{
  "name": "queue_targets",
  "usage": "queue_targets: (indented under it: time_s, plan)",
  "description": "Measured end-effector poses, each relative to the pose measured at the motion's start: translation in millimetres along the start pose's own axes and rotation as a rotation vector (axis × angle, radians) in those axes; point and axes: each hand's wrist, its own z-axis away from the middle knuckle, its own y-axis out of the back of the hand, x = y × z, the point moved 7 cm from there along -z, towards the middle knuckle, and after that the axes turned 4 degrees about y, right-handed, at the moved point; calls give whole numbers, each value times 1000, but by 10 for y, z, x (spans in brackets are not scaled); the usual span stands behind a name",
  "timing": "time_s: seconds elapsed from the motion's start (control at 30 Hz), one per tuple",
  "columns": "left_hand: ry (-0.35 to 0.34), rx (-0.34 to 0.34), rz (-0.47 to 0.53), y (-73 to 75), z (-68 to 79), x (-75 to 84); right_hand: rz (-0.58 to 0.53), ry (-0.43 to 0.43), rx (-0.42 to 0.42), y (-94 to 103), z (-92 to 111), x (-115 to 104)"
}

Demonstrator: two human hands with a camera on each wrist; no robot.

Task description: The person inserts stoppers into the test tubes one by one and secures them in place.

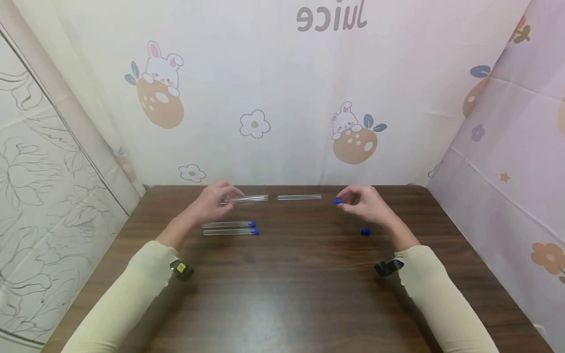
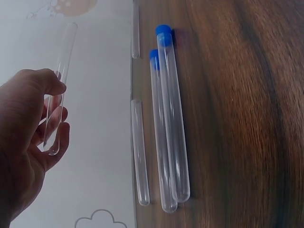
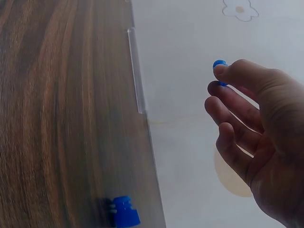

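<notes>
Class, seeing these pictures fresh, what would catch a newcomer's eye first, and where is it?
Probably the two blue-capped tubes, lying side by side left of centre on the brown table. Next, a small blue cap pinched in the person's right grip, towards the far right; across from it, the left grip holds a clear tube.

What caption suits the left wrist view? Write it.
Left hand gripping a slender clear tube; two clear, blue-capped tubes on a brown woodgrain table.
</notes>
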Motion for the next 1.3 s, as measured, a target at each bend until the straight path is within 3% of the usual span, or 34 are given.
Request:
queue_targets:
  time_s: [0.43,0.77,1.03,1.3]
  plan:
    - [-8,-6,22,-128,-64,122,-57,13,-26,-132,-35,-90]
    - [-67,23,28,-175,-125,280,-60,43,-26,-202,-86,-167]
    - [-47,-4,38,-256,-195,358,-79,62,-27,-269,-130,-229]
    - [-93,10,49,-327,-233,443,-121,80,-19,-318,-163,-287]
